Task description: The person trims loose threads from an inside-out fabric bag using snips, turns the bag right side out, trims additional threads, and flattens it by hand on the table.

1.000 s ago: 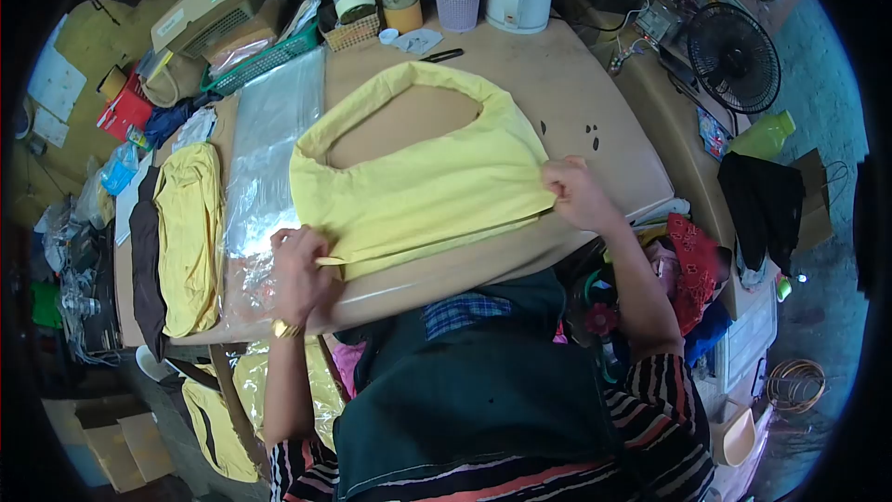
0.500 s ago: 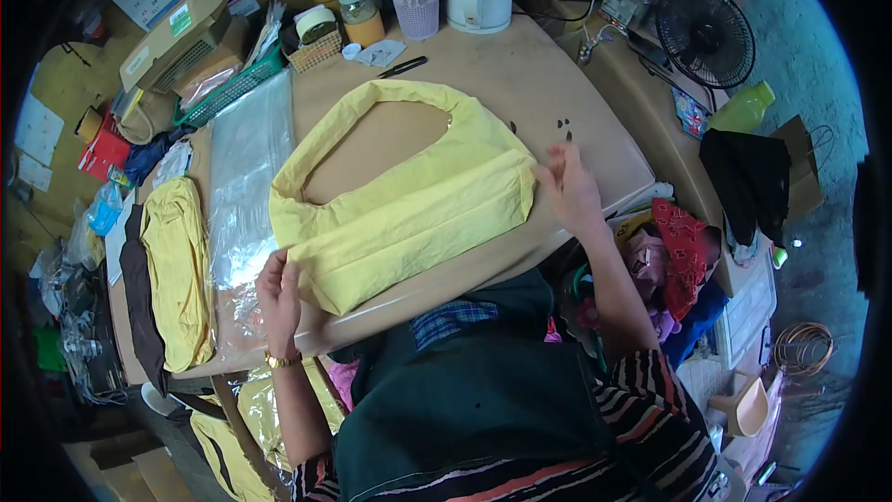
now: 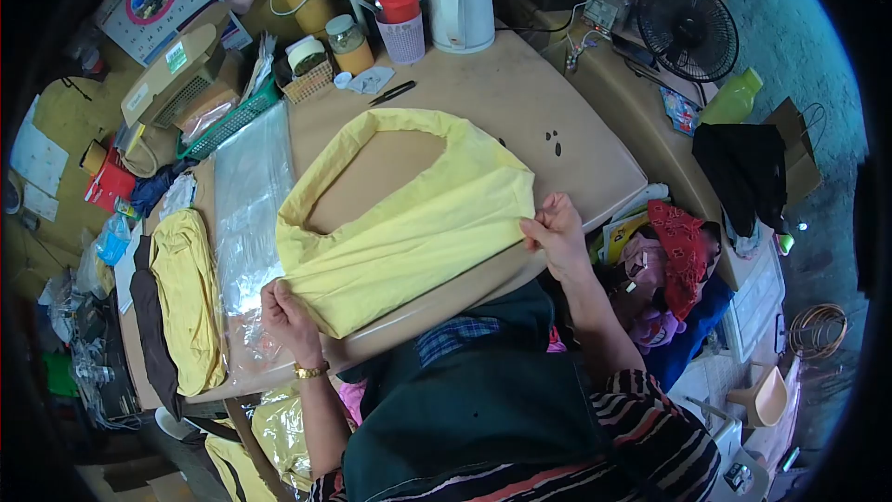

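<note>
A yellow cloth bag (image 3: 418,232) with a wide looped strap lies flat on the brown table (image 3: 548,84), its bottom side toward me. My left hand (image 3: 291,318) pinches the bag's lower left corner. At the right edge of the bag, my right hand (image 3: 557,232) is closed with thumb and fingers on the cloth. Creases run across the bag between the two hands. Left of it are clear plastic sheets (image 3: 251,204), and beyond them a folded yellow cloth item (image 3: 186,302) beside a dark brown one (image 3: 153,335).
Along the back stand a white kettle (image 3: 461,5), a purple cup (image 3: 402,37), a jar (image 3: 349,45) and a green basket (image 3: 228,121). Black tweezers (image 3: 392,93) lie behind the bag. A fan (image 3: 688,28) is at the right, above a red patterned cloth (image 3: 676,256).
The bag's lower part was turned up, showing a seamed panel, then smoothed. My right hand came off the right edge, then closed on it again; my left hand has closed on the left corner.
</note>
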Tool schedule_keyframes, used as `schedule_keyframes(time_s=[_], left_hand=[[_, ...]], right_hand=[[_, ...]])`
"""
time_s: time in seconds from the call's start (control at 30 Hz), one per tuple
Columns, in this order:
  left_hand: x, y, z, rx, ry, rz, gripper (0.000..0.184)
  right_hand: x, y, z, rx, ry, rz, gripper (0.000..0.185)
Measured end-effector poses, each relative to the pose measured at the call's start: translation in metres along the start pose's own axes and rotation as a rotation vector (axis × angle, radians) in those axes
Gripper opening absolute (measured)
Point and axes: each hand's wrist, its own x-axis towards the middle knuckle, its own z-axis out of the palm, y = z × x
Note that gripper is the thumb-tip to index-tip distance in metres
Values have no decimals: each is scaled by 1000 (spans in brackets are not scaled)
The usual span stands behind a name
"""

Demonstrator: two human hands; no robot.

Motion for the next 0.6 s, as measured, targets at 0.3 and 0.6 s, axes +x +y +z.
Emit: schedule_keyframes(time_s=[0.3,0.6], left_hand=[[17,85,-9,392,-501,337,37],[7,55,-5,574,-603,568,20]], right_hand=[[2,-93,1,-1168,-60,-786,52],[43,-65,-12,-1409,-744,-772,21]])
